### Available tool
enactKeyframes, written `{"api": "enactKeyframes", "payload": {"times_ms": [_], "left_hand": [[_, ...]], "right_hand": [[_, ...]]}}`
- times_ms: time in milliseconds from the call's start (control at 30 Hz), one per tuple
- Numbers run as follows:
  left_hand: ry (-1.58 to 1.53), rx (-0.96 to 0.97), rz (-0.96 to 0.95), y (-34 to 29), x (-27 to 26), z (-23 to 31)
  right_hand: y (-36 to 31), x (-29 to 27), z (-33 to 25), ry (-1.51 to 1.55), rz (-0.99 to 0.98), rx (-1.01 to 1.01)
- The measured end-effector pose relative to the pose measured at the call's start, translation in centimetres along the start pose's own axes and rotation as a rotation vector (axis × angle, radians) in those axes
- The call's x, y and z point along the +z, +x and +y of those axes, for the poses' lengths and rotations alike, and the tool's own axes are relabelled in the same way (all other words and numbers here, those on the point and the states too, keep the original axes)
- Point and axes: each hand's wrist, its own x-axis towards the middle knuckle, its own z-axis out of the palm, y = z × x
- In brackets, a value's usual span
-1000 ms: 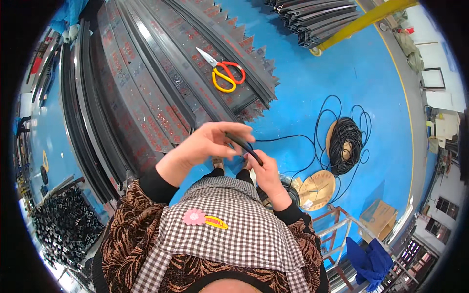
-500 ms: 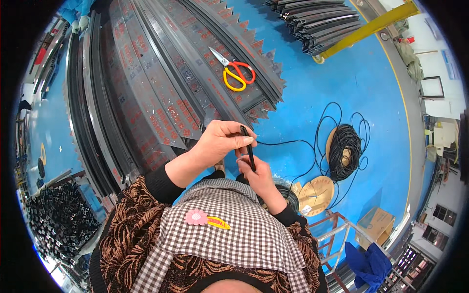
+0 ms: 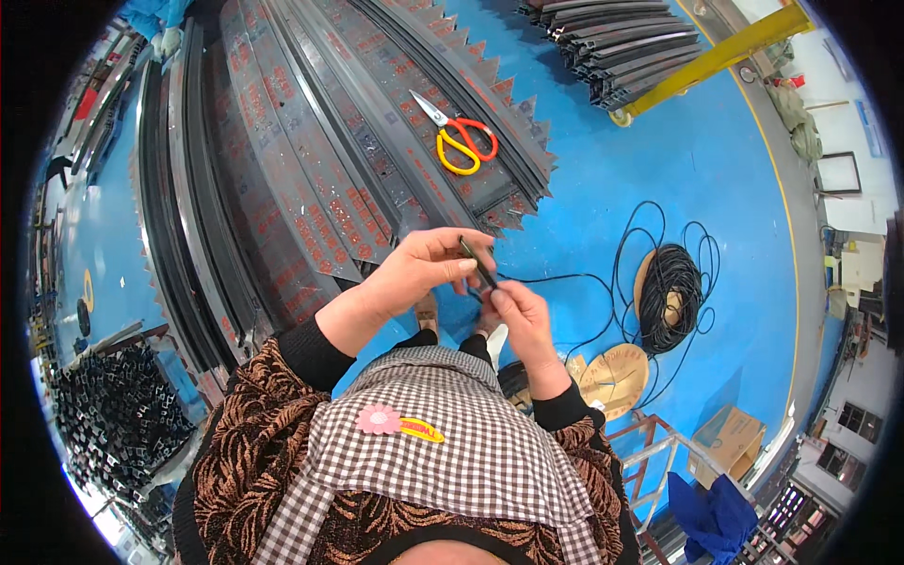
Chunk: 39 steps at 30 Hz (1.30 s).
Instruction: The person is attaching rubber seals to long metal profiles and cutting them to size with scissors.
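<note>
- Your left hand (image 3: 414, 273) pinches a short dark strip piece (image 3: 478, 263) between thumb and fingertips, held up in front of your chest, above the blue floor (image 3: 603, 179).
- Your right hand (image 3: 518, 315) is closed narrow, fingertips on the piece's lower end, where a thin black cord (image 3: 565, 279) meets it.
- The piece's long axis runs diagonally: upper end toward the grey metal profiles (image 3: 311, 160), lower end toward your right hand.
- The cord trails right to a black coil (image 3: 669, 297) on the floor.
- Progress, by judgement: early. The coil looks mostly unspooled, the joining of cord and piece is in hand, and the red-and-yellow scissors (image 3: 460, 139) lie unused on the profiles, well apart.
</note>
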Motion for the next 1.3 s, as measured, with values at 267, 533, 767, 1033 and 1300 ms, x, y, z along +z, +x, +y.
{"api": "enactKeyframes", "payload": {"times_ms": [267, 533, 767, 1033, 1300], "left_hand": [[-0.003, 0.065, 0.615, 2.8, -8.9, 1.2], [0.321, 0.015, 0.861, 8.9, -14.8, 2.9], [0.617, -0.136, 1.036, 15.7, -18.2, 2.4], [0.192, 0.058, 0.976, 15.5, -12.1, 6.9], [-0.413, 0.395, 0.605, 11.7, 0.0, 16.1]], "right_hand": [[11.1, 1.7, 2.3, -0.996, 0.249, -0.429], [11.7, 2.3, 5.0, -1.235, 0.064, -0.380], [-0.7, -5.3, 1.9, -1.181, -0.001, -0.289], [-12.7, -12.3, 2.8, -1.204, 0.046, -0.072], [-12.3, -15.3, 8.4, -1.337, 0.237, -0.113]]}}
